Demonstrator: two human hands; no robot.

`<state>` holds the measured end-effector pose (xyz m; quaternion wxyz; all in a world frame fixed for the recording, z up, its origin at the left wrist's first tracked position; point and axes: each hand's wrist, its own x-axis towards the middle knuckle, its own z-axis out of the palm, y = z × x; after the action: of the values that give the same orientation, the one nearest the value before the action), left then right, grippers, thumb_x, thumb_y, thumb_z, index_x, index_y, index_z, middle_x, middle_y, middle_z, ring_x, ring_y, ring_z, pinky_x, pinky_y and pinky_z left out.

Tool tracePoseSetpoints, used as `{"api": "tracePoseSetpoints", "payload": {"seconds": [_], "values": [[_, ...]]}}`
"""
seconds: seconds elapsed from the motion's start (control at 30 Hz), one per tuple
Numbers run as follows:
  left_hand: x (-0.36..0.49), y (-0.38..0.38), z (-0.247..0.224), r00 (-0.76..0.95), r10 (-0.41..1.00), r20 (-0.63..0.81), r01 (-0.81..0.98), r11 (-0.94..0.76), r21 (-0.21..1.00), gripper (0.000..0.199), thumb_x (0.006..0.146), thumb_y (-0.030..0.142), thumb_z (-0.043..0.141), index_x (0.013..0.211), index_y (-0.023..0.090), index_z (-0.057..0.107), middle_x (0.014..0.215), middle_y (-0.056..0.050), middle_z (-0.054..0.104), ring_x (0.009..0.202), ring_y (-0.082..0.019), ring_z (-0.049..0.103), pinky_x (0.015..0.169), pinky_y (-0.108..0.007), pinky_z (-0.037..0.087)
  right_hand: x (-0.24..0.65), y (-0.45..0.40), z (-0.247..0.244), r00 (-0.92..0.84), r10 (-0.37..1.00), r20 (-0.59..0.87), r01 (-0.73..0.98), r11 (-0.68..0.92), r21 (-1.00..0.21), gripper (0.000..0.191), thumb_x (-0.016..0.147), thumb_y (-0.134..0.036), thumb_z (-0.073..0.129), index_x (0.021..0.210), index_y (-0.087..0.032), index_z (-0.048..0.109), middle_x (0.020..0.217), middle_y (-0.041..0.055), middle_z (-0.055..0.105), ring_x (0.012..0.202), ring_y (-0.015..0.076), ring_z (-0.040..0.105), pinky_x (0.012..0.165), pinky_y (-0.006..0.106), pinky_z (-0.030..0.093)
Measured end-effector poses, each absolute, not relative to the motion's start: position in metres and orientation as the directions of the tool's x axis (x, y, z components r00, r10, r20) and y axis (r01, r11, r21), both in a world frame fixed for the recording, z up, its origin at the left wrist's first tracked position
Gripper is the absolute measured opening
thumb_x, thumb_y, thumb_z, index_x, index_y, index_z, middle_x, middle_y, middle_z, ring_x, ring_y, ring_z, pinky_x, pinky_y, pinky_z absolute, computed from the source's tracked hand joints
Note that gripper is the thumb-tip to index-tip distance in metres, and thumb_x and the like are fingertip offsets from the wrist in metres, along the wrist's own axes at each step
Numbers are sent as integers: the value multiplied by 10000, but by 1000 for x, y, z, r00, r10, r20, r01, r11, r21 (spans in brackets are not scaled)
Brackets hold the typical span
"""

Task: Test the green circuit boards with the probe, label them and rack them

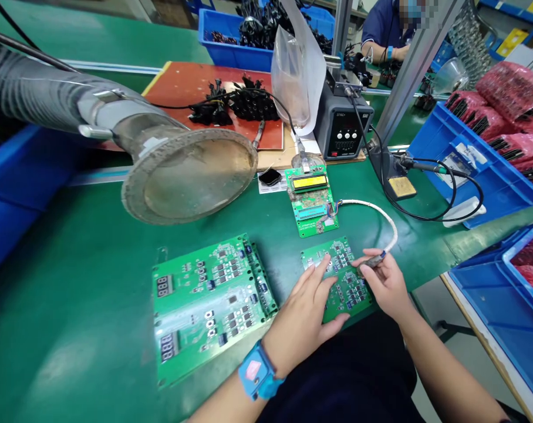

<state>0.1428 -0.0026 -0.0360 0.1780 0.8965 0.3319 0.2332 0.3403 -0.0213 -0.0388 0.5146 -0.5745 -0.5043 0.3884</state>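
A green circuit board (343, 294) lies at the table's front edge. My left hand (308, 299), with a blue strap on its wrist, rests on this board with its fingers spread. In my right hand (385, 282) a short probe (371, 262) is pinched, its tip over the board's right part. A white cable (387, 220) runs from the probe to a green tester board (313, 200) with a yellow-lit display, just behind. To the left is a stack of green circuit boards (209, 299) with digit displays and dark components.
A wide extraction hood (189, 176) hangs at the left. Behind stand a soldering station (343, 129), an iron holder (392, 176) and black cable bundles (253, 103). Blue bins (482, 205) with red-wrapped packs are at the right. A co-worker (383, 35) sits beyond a metal post.
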Motion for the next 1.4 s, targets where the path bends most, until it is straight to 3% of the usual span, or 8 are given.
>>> {"api": "tracePoseSetpoints", "payload": {"seconds": [0.4,0.6,0.7,0.93,1.13,1.27,1.4], "values": [[143,-3,-34,659,694,292,508,-696,507,497,777,285,697,1196,132,478,1468,-263,370,1324,-365,431,1059,-565,407,342,-28,-40,108,982,153,399,98,-912,205,903,-245,543,1106,-225,526,977,76,719,910,196,680,814,341,547],[144,-3,-33,665,685,296,532,-713,456,529,750,280,727,1184,101,483,1434,-285,402,1279,-390,476,1021,-565,449,335,-26,-38,130,957,258,506,159,-847,181,861,-207,567,1040,-224,551,891,49,726,792,177,683,735,296,553],[143,-2,-33,665,686,295,534,-713,454,530,751,279,725,1189,103,483,1437,-279,403,1283,-385,473,1028,-563,443,333,-25,-39,175,946,274,523,146,-840,145,849,-200,569,992,-225,560,848,40,727,751,176,685,730,297,553],[142,-4,-31,653,711,261,550,-682,482,550,786,320,691,1259,146,474,1483,-228,372,1316,-381,437,1051,-564,418,335,-28,-39,154,963,222,453,131,-882,177,901,-235,530,1074,-217,557,934,68,725,863,198,690,797,327,550],[151,-2,-18,669,720,186,622,-679,390,877,711,503,746,1409,150,348,1518,-219,318,1401,-388,282,1071,-550,384,335,-28,-41,153,960,234,440,146,-886,186,899,-249,536,1080,-220,568,937,64,724,868,205,686,814,348,549],[157,8,-19,649,741,173,681,-667,303,1155,578,661,758,1444,61,283,1524,-307,216,1420,-449,136,1101,-609,281,335,-27,-41,161,959,233,436,142,-889,184,896,-254,542,1073,-217,574,939,68,727,871,211,687,810,353,552],[157,17,-25,661,743,106,694,-659,290,1295,476,715,770,1450,30,260,1511,-343,203,1408,-474,139,1109,-607,252,335,-27,-41,164,959,232,432,141,-891,179,896,-247,542,1070,-218,577,941,63,726,871,206,686,811,347,551]]}}
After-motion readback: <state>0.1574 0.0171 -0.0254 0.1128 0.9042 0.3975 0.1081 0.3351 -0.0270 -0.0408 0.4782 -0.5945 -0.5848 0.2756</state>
